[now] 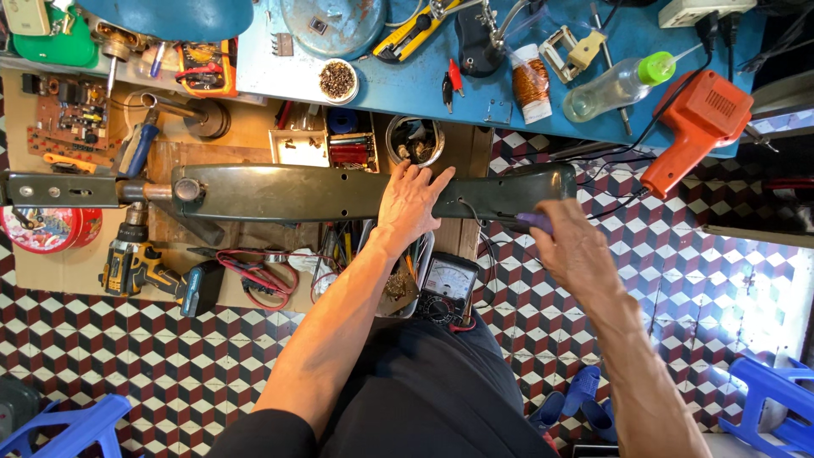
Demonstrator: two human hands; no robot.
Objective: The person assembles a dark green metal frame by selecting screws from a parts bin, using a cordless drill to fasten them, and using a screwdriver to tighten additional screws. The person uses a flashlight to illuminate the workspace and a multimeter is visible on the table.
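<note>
Two hands, one green housing

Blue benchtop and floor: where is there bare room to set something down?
Bare blue benchtop lies between the bowl of dark bits and the red clip. Tiled floor right of the right hand is open. The wooden shelf behind the long green housing is crowded.
</note>
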